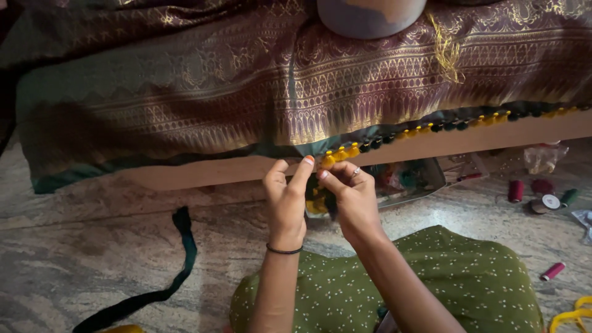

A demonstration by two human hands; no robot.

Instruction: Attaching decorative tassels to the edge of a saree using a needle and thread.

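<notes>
A dark maroon and green woven cloth (246,92) with gold patterns lies over a low wooden board (203,171). Along its lower edge runs a row of yellow and dark green tassels (431,127). My left hand (287,200) and my right hand (351,197) meet at the cloth's edge, just under the last yellow tassel (339,154). The fingertips of both hands pinch the edge and a bunch of yellow and green thread (317,200) between them. A black band sits on my left wrist, and a ring on a right finger.
A dark green cloth strip (179,259) trails over the stone floor at left. Thread spools (524,192) in maroon, green and red lie at right, with a metal tray (413,179) of supplies under the board. My knee in green dotted fabric (468,277) fills the foreground.
</notes>
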